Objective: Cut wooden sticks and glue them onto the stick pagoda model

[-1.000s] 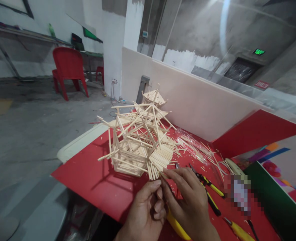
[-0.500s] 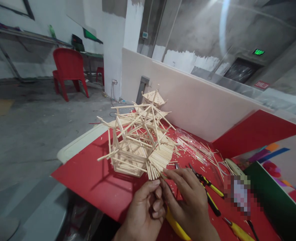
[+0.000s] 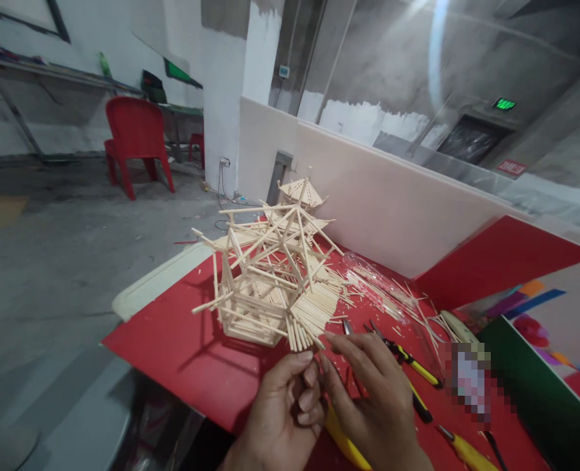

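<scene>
A model building of thin wooden sticks (image 3: 270, 275) stands on a red sheet (image 3: 182, 347) on the table. My left hand (image 3: 283, 409) is curled just in front of the model's lower roof edge, fingers pinched together. My right hand (image 3: 368, 399) sits beside it, fingertips meeting the left hand's near the roof sticks. Whatever the fingers pinch is too small to make out. A yellow-handled tool (image 3: 344, 441) lies under my right palm.
Yellow-and-black pliers (image 3: 408, 366) and another yellow tool (image 3: 467, 451) lie right of my hands. Loose sticks and clear plastic wrap (image 3: 383, 288) are behind them. A beige partition (image 3: 393, 196) backs the table. A red chair (image 3: 135, 140) stands far left.
My hands have barely moved; the right fingers shifted slightly away from the roof edge.
</scene>
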A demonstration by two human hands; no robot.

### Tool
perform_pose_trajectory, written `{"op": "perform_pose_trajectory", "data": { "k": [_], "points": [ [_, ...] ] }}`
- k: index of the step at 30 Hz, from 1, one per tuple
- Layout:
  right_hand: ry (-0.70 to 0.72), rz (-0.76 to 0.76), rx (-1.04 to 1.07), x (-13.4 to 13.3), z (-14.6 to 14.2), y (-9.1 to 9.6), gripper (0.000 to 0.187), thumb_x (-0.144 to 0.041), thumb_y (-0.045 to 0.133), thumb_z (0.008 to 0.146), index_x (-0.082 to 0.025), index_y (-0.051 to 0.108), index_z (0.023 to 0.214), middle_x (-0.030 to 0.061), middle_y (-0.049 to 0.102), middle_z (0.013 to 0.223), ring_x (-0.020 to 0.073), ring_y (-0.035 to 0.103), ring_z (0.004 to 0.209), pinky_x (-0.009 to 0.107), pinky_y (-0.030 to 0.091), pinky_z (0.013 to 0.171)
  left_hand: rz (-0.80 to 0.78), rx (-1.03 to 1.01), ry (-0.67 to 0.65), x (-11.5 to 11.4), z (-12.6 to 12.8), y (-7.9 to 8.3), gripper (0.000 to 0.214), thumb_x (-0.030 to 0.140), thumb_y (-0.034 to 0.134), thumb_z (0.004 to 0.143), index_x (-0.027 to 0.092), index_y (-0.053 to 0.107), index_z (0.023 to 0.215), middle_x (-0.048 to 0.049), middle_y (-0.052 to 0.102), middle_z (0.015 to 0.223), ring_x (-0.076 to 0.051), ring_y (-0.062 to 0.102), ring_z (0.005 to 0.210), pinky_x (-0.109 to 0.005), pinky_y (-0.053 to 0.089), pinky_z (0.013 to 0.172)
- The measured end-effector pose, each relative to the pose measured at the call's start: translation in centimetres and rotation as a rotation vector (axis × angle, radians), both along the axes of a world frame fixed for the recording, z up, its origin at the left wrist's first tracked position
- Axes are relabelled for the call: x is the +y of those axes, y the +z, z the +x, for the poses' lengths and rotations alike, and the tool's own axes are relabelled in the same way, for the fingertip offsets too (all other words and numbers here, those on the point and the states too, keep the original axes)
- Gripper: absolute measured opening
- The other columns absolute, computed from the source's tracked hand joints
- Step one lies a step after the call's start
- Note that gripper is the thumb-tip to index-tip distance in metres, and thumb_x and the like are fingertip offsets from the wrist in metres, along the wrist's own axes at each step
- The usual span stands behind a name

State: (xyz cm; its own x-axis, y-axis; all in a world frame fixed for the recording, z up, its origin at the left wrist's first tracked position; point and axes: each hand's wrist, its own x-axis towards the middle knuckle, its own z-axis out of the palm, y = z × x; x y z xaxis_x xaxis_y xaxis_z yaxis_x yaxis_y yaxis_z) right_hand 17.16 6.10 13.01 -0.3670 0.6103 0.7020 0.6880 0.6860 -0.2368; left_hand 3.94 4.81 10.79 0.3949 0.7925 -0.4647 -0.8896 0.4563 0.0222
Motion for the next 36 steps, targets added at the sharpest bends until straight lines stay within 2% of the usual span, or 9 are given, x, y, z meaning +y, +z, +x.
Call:
{"op": "perform_pose_trajectory", "data": {
  "k": [6,11,18,22,26,29,32,34,36],
  "points": [
    [-0.025,0.013,0.001,-0.4,0.5,-0.2,0.034,-0.015,0.063,0.088,-0.020,0.061,0.122,0.0064,0.064,0.093,0.0180,0.061,0.082,0.032,0.053,0.070,0.024,-0.022,-0.011,0.0,0.1,-0.4,0.017,0.012,0.065,0.076,0.011,0.057,0.061,0.0042,0.054,0.054,0.000,0.034,0.034,-0.011,0.025,0.032],
    [-0.054,0.035,0.057,-1.1,1.1,-0.4,0.034,-0.013,0.063,0.086,-0.018,0.062,0.120,0.0067,0.063,0.091,0.0173,0.062,0.081,0.030,0.054,0.068,0.088,0.044,-0.045,-0.7,-0.2,-1.2,0.016,0.015,0.077,0.067,0.011,0.062,0.070,0.0048,0.055,0.056,0.000,0.036,0.037,-0.011,0.024,0.034],
    [-0.104,-0.020,0.189,-3.4,2.2,-2.2,0.031,-0.010,0.061,0.088,-0.019,0.062,0.117,0.0053,0.067,0.087,0.0149,0.065,0.075,0.025,0.054,0.065,0.135,0.628,-0.057,-2.0,-0.9,-3.3,0.042,0.047,0.078,0.071,0.016,0.055,0.057,0.0047,0.047,0.046,-0.005,0.038,0.038,-0.016,0.025,0.038],
    [0.018,-0.099,0.189,-4.8,2.2,-3.6,0.018,-0.009,0.060,0.088,-0.020,0.063,0.102,0.0029,0.069,0.077,0.0135,0.064,0.065,0.024,0.053,0.061,0.259,1.014,0.045,-2.4,-1.4,-4.7,0.040,0.048,0.082,0.065,0.015,0.062,0.056,0.0017,0.054,0.051,-0.009,0.048,0.047,-0.018,0.034,0.043],
    [-0.011,-0.099,0.234,-6.0,1.9,-5.0,0.027,-0.013,0.062,0.088,-0.020,0.063,0.113,0.0088,0.068,0.094,0.0167,0.068,0.081,0.025,0.056,0.067,0.301,1.137,0.126,-2.6,-2.5,-5.2,0.036,0.044,0.084,0.062,0.019,0.071,0.084,0.0022,0.063,0.061,-0.011,0.052,0.049,-0.020,0.040,0.045],
    [-0.047,-0.113,0.267,-6.8,1.9,-5.6,0.031,-0.014,0.059,0.090,-0.018,0.060,0.121,0.0096,0.068,0.098,0.0154,0.068,0.080,0.022,0.054,0.066,0.290,1.268,0.167,-3.1,-3.2,-5.0,0.037,0.054,0.074,0.072,0.017,0.070,0.069,0.0008,0.059,0.053,-0.012,0.051,0.048,-0.022,0.043,0.046],
    [0.046,-0.131,0.253,-7.5,2.1,-5.9,0.009,-0.016,0.056,0.093,-0.019,0.063,0.088,-0.0005,0.060,0.064,0.0108,0.058,0.055,0.022,0.043,0.053,0.362,1.441,0.216,-3.6,-3.3,-4.6,0.046,0.055,0.072,0.073,0.016,0.066,0.049,-0.0068,0.067,0.071,-0.017,0.062,0.071,-0.022,0.049,0.059],
    [0.047,-0.116,0.241,-7.9,2.1,-6.0,0.026,-0.018,0.054,0.094,-0.020,0.054,0.068,-0.0030,0.049,0.053,0.0097,0.049,0.048,0.024,0.034,0.049,0.399,1.478,0.253,-3.8,-3.1,-4.3,0.036,0.048,0.082,0.065,0.016,0.069,0.052,-0.0079,0.069,0.089,-0.020,0.063,0.086,-0.022,0.051,0.065],
    [0.031,-0.118,0.250,-8.2,1.9,-5.9,0.028,-0.019,0.054,0.094,-0.020,0.053,0.065,-0.0020,0.050,0.055,0.0100,0.049,0.050,0.024,0.032,0.051,0.357,1.384,0.266,-3.9,-2.9,-3.9,0.030,0.043,0.086,0.059,0.017,0.075,0.067,-0.0054,0.069,0.085,-0.017,0.062,0.078,-0.021,0.050,0.061]
  ]
}}
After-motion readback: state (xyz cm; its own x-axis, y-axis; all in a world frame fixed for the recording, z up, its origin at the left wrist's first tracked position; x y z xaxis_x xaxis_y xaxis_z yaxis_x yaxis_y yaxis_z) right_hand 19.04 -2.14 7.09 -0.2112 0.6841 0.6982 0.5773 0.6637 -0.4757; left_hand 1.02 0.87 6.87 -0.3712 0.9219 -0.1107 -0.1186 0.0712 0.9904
